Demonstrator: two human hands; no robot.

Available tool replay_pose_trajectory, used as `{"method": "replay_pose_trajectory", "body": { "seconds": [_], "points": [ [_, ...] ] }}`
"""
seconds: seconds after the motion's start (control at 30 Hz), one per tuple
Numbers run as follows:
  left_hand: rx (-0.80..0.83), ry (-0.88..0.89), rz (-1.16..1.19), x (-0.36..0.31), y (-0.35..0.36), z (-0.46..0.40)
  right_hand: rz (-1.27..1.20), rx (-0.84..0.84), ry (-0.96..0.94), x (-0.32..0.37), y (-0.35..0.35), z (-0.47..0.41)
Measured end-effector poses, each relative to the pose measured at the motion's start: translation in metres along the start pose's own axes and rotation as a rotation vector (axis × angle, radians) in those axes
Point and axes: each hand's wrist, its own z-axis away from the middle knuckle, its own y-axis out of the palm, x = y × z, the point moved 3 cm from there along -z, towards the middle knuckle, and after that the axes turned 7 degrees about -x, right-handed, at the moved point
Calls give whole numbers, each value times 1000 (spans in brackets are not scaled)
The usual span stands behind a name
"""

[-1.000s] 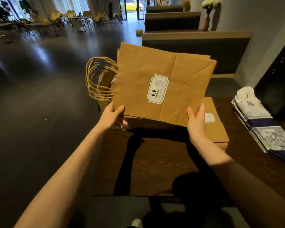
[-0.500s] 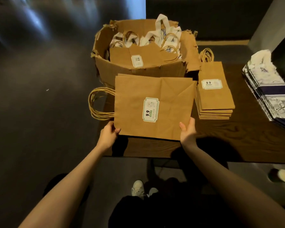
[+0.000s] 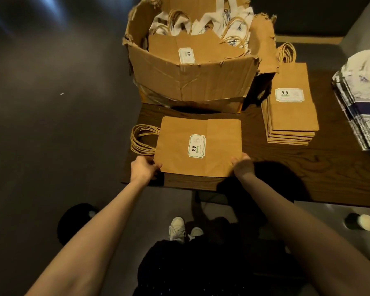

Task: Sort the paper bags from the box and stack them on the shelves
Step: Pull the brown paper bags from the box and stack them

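bags [image 3: 198, 153] before box [image 3: 192, 80], stack [image 3: 291, 116] right

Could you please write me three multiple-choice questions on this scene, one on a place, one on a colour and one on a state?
1. Where does the stack of narrow brown bags lie?
A. inside the box
B. on the table, right of the box
C. on the floor

2. What colour is the bag under the hands?
A. brown
B. white
C. blue

3. How do the hands hold that bag?
A. only the left hand touches it
B. neither hand touches it
C. each hand grips a near corner

Answers:
1 B: the stack sits on the dark wooden table beside the torn cardboard box.
2 A: its paper is plain brown with a white label.
3 C: the left hand and right hand each hold a near corner.
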Motion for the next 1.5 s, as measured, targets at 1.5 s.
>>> {"method": "replay_pose_trajectory", "body": {
  "seconds": [1.5],
  "points": [
    [-15,616,313,-353,-71,-207,135,-66,-431,330,-63,-173]
  ]
}}
